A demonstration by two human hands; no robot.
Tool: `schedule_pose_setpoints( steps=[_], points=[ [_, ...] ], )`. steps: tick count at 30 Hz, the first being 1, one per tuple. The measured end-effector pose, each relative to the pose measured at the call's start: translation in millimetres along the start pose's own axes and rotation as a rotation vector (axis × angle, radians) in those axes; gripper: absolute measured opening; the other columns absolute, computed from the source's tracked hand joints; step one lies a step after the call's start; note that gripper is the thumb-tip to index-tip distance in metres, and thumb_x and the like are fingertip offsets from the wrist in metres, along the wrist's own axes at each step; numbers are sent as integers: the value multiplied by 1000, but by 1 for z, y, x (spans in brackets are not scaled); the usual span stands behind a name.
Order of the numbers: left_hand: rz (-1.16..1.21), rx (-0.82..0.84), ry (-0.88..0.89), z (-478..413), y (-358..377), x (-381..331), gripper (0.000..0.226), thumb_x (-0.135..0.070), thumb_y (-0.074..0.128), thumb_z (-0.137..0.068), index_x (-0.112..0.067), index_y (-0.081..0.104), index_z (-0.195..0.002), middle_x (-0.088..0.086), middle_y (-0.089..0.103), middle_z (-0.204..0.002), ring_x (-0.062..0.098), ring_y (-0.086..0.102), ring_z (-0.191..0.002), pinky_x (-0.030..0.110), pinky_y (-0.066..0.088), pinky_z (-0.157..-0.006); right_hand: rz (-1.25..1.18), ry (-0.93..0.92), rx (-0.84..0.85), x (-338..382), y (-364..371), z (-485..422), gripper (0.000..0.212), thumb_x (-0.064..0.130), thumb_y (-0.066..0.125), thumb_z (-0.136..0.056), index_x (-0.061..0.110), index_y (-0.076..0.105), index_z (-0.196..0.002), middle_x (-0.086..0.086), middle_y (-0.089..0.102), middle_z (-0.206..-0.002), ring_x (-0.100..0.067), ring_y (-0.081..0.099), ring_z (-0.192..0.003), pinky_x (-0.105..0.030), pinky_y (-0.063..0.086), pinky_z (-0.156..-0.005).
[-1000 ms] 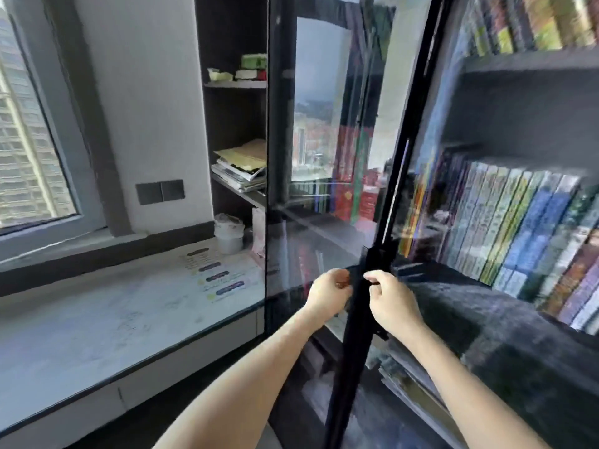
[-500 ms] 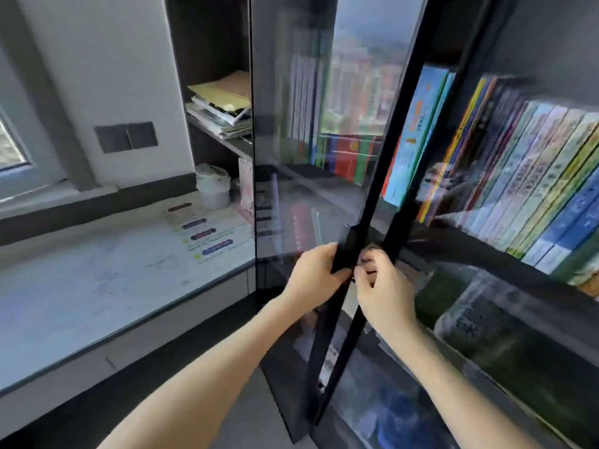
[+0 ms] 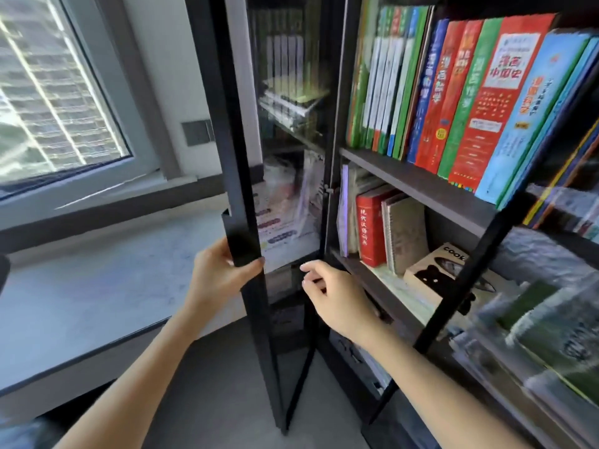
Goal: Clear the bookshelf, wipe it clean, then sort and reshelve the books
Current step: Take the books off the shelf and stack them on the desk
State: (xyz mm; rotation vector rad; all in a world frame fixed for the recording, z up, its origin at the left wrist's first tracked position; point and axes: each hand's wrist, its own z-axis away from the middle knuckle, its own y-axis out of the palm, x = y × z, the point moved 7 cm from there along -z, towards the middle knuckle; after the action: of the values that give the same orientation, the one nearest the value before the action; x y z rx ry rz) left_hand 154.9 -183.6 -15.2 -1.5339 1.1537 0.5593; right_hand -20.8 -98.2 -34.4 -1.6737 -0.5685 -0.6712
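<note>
Bookshelf point(image 3: 421, 183) at the very start of a clear-out: every shelf in view is seen loaded, so nothing is judged to have been cleared, wiped or sorted yet. Only the opening of the cabinet appears to be in hand.

At the bookshelf's left edge a glass door point(image 3: 240, 124) is swung outward. Its black handle is gripped by the left hand point(image 3: 220, 273), with the fingers wrapped round the frame. The right hand point(image 3: 334, 299) is held just in front of the bookshelf's lower shelf, fingers loosely curled and nothing pinched. A second door frame point(image 3: 479, 254) is seen slanting across the bookshelf's right half.

On the bookshelf's upper shelf, books point(image 3: 453, 92) in green, red and blue are stood upright and packed together. On one red-and-white cover the title appears to read 漫画中国史. On the shelf below, a red dictionary point(image 3: 369, 228) is stood upright, and its spine seems to read 现代汉语词典. Beside it a pale box point(image 3: 431, 270) is laid flat. Its lettering, "cook", is cut off by the door frame. Other titles are too blurred to be read.

Left of the bookshelf, a window point(image 3: 48, 92) and a pale ledge point(image 3: 97, 286) are shown.
</note>
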Motion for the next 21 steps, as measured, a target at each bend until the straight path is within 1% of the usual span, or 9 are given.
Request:
schedule_pose_setpoints(
  steps=[2,4,7,8,10,11,14,18,21],
  points=[
    [-5,-35,-25,-10,-19,12,25,-10,78,-75,-18,65,-95,-15,64,-82,-8,60,-71,1,42,-63,34,18,45,0,20,-7,31,23,49,-99,18,55,-129,3,64,-112,-16,61,-100,-34,47,-89],
    [3,-17,-56,-22,-37,23,26,-13,80,-75,-20,65,-95,-15,64,-78,-5,58,-70,7,42,-61,66,26,56,1,34,-17,31,24,48,-99,18,55,-128,4,64,-112,-17,61,-102,-31,46,-88],
    [23,101,-102,-45,-56,40,24,-17,83,-72,-27,65,-85,-22,60,-59,-3,54,-56,15,40,-60,112,58,39,0,50,-33,31,25,48,-98,19,55,-129,4,65,-113,-17,60,-103,-28,44,-84],
    [37,126,-111,-52,-60,46,25,-20,85,-69,-29,66,-84,-21,62,-62,-3,56,-58,19,43,-64,122,76,34,-1,54,-37,31,25,48,-98,19,55,-129,5,65,-113,-17,60,-103,-28,44,-82],
    [40,140,-111,-65,-72,58,29,-30,86,-63,-30,70,-87,-14,70,-78,6,63,-70,27,49,-71,144,115,40,-3,66,-46,31,24,49,-98,20,55,-128,5,64,-112,-17,61,-103,-28,46,-82],
    [39,141,-109,-70,-76,63,30,-31,85,-65,-29,70,-91,-12,71,-84,7,64,-73,26,49,-73,156,132,46,-5,71,-49,30,24,49,-98,20,55,-128,4,64,-112,-18,61,-102,-30,47,-83],
    [56,120,-89,-82,-86,77,27,-27,78,-79,-28,67,-103,-16,70,-93,-3,65,-81,12,45,-70,165,174,19,-4,82,-62,28,23,49,-98,19,55,-126,4,64,-110,-19,61,-102,-36,49,-87],
    [157,36,-120,-95,-94,96,33,-22,68,-88,-20,61,-121,-9,68,-109,8,64,-99,21,47,-86,176,197,-7,5,97,-70,28,24,46,-99,19,54,-126,7,63,-109,-16,61,-102,-34,50,-86],
    [193,23,-137,-110,-100,105,28,-17,61,-93,-21,57,-121,-7,64,-113,11,60,-106,25,46,-90,224,175,-14,13,104,-73,29,23,46,-99,19,53,-128,7,63,-110,-16,61,-103,-31,48,-83]
  ],
)
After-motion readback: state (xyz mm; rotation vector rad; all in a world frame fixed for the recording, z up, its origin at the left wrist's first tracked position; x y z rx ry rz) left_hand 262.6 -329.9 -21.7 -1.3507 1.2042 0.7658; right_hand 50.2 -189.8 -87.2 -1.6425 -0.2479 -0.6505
